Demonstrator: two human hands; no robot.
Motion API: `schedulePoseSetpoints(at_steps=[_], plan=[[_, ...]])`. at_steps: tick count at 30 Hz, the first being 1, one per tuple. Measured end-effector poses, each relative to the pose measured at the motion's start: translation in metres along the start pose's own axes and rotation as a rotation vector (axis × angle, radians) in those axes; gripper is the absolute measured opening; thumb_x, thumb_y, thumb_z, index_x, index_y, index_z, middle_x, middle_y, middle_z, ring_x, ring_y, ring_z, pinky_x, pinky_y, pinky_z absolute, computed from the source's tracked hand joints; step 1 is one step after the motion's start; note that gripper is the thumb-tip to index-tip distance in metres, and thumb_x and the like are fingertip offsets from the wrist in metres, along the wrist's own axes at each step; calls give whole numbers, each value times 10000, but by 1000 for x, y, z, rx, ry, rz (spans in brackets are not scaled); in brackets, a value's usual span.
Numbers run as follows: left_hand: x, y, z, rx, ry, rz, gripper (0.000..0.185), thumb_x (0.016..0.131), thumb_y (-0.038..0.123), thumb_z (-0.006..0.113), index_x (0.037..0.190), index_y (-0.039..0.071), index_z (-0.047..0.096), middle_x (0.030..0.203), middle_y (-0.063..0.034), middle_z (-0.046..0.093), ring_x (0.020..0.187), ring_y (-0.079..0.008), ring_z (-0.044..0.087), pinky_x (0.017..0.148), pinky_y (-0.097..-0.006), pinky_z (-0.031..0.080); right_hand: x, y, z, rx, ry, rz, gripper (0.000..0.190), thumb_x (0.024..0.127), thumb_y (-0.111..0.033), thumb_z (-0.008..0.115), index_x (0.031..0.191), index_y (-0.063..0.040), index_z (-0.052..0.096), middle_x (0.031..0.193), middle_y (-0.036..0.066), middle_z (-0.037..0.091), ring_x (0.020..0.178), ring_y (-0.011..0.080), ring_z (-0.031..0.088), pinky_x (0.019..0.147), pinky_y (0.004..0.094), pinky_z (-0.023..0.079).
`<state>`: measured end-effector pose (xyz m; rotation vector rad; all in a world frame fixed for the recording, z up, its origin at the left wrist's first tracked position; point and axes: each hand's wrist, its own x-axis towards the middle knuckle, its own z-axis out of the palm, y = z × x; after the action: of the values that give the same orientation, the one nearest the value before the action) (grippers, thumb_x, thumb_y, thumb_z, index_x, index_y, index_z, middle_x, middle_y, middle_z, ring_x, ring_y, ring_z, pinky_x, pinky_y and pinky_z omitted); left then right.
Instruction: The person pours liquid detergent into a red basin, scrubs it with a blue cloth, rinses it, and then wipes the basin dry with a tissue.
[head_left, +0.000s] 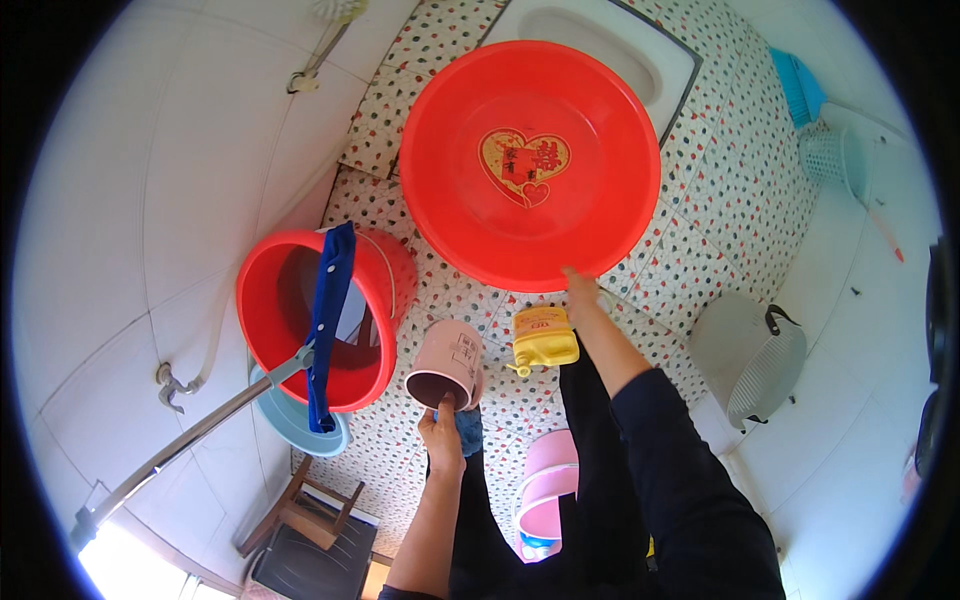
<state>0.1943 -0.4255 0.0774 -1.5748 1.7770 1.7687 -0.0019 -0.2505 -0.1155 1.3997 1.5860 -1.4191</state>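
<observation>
My left hand (442, 442) holds a pink plastic mug-shaped container (455, 346) by its near rim, with one digit inside the mouth. The container bears writing, and its mouth tilts toward me. At the near edge of a large red plastic basin (457, 217), my right hand (581, 296) grips the rim, its fingertips slightly blurred. A heart-shaped print marks the basin's bottom, and no water is discernible inside. Just left of my right forearm stands a yellow plastic jug with a pump top (545, 337).
A red bucket (255, 300) stands left, crossed by a metal pole (202, 420) with a blue cloth head (330, 322). Behind the basin is a squat toilet (660, 45). A grey bin (724, 330) is right, a pink bucket (544, 465) between my legs, a wooden stool (311, 517) lower left.
</observation>
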Motion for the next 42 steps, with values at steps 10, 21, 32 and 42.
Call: schedulePoseSetpoints(at_steps=[10,21,32,42], plan=[[-16,50,-82,216,40,5,197,868,188,611,892,-6,636,635,-1,574,518,-70,477,467,-240,397,-235,12,70,-889,-1214,-555,824,770,-348,685,1401,-18,271,1443,178,265,1317,265,297,1070,362,270],[-57,26,-233,368,-23,108,220,797,90,686,963,-45,630,1183,-127,515,773,-156,585,651,-245,465,-336,137,122,-342,-931,141,672,809,-273,664,1357,-29,361,1213,84,547,799,70,542,657,221,446],[-58,-51,-372,9,203,-247,238,905,264,581,946,30,607,731,-5,602,619,-67,551,526,-224,448,-390,268,215,-692,-982,496,1082,679,-780,512,1457,-160,87,1481,173,159,1325,362,257,952,658,266],[148,-178,-432,912,415,-418,401,822,448,561,1037,125,663,950,-176,653,902,-366,616,726,-444,495,-307,302,146,-622,-889,-264,301,822,-127,654,1091,-10,588,1095,126,613,982,182,598,767,279,507]])
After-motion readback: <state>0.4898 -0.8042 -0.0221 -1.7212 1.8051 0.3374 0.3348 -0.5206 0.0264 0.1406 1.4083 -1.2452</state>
